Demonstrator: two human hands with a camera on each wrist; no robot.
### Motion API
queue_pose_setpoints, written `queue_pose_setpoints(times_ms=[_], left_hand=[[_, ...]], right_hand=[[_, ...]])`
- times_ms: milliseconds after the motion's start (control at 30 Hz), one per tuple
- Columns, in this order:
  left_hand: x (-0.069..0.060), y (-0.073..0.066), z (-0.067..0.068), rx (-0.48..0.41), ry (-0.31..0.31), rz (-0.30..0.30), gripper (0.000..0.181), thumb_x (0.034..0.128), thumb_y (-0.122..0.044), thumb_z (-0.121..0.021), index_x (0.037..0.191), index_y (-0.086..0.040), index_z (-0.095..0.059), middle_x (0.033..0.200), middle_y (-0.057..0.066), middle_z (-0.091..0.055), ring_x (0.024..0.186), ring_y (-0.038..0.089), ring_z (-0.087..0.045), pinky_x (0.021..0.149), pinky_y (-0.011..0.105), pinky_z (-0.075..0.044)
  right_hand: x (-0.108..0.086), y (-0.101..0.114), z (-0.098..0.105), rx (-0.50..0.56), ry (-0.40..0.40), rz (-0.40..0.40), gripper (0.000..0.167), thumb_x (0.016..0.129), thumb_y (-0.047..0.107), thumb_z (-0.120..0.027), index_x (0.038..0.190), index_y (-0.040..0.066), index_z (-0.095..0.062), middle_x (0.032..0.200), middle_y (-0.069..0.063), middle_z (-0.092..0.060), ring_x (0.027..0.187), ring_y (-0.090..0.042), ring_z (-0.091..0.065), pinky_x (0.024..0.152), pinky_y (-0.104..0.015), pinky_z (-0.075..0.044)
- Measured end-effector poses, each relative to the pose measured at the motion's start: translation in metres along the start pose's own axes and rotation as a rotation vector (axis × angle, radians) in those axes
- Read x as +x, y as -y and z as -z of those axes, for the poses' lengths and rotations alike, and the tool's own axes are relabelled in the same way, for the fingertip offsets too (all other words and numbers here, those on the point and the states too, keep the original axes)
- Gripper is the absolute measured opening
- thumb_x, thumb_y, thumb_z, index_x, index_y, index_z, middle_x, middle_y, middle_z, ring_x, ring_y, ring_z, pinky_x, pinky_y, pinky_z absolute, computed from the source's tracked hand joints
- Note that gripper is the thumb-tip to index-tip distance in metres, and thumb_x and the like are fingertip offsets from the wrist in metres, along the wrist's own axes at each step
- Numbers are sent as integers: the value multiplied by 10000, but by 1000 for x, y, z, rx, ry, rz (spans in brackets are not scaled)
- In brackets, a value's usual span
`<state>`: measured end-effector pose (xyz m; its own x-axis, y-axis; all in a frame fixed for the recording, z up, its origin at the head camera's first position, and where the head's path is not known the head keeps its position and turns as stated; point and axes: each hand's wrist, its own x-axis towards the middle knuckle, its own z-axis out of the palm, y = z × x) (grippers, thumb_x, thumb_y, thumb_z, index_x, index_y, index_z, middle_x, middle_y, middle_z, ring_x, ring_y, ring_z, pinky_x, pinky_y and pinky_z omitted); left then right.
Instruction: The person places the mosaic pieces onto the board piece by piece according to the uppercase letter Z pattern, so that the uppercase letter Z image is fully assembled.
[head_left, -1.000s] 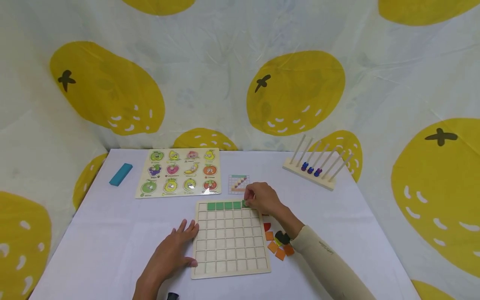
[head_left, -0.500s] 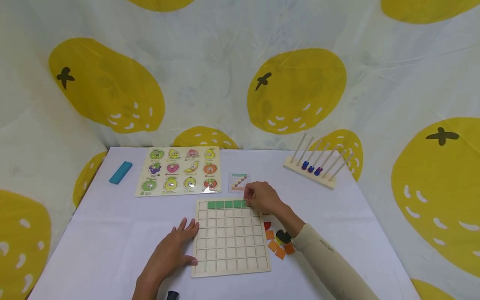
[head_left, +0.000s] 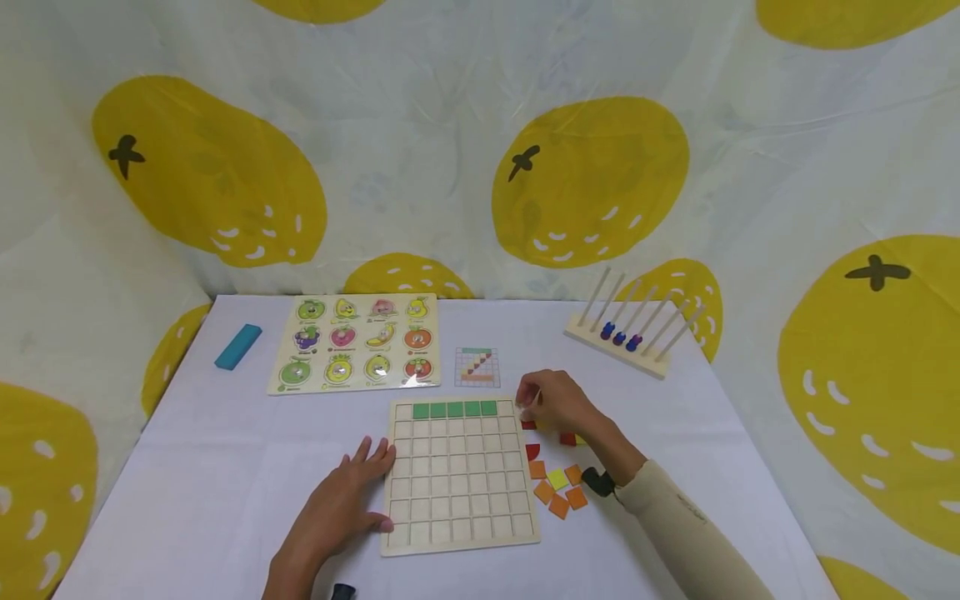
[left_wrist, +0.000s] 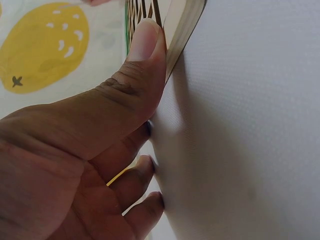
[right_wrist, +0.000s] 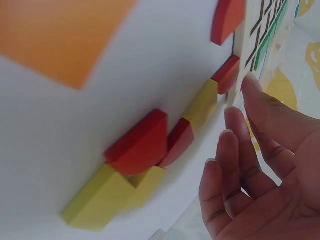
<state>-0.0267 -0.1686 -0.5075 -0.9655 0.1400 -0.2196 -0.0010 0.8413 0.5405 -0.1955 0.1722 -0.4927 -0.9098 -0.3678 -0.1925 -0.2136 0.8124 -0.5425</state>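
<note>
A wooden grid board lies on the white table, with a run of several green square tiles seated in its top row. Both end cells of that row are bare. My left hand lies flat at the board's left side, fingers spread, thumb touching the edge. By the top right corner hovers my right hand, fingers loosely bent and nothing visible between them. Below it, in the right wrist view, are red pieces and yellow pieces; the hand partly covers this group in the head view.
Orange tiles and a yellow tile lie right of the board. Behind it are a printed pattern card, a fruit puzzle and a peg stand with small beads. A teal block sits far left.
My right hand has let go of the last green tile in the top row and moved right, off that cell. The left hand stays on the board's edge.
</note>
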Motion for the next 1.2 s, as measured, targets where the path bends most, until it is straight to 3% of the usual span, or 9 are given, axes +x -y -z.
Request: queue_pose_setpoints(times_ms=[233, 533, 900, 1200], left_hand=[[0, -1, 0, 2, -4, 12, 1118, 552, -270, -1029, 1552, -136, -548, 1645, 75, -483, 1610, 377, -319, 1242, 667, -361], [-1, 1, -1, 3, -7, 2, 1112, 553, -272, -1026, 1549, -132, -551, 1642, 78, -489, 1608, 377, -326, 1239, 664, -369], [1, 3, -1, 7, 11, 12, 1116, 556, -287, -1023, 1553, -133, -547, 1649, 80, -483, 1609, 381, -322, 1237, 672, -365], [0, 1, 1, 2, 9, 9, 1109, 562, -278, -1021, 1554, -131, -547, 1649, 81, -483, 1607, 379, -329, 1243, 664, -362]], right_hand=[[-7, -4, -3, -18, 30, -60, 236, 809, 135, -934, 928, 178, -734, 883, 3, -668, 854, -191, -580, 751, -299, -515], [-11, -1, -5, -37, 49, -105, 208, 815, 140, -931, 889, 168, -739, 794, 14, -650, 781, -182, -584, 704, -298, -497], [-15, -4, -1, 39, 36, -35, 218, 834, 138, -915, 846, 174, -700, 765, -2, -610, 746, -187, -563, 646, -298, -475], [-14, 2, -1, 62, -21, 50, 203, 851, 161, -907, 848, 211, -710, 752, 57, -614, 744, -143, -547, 675, -260, -446]])
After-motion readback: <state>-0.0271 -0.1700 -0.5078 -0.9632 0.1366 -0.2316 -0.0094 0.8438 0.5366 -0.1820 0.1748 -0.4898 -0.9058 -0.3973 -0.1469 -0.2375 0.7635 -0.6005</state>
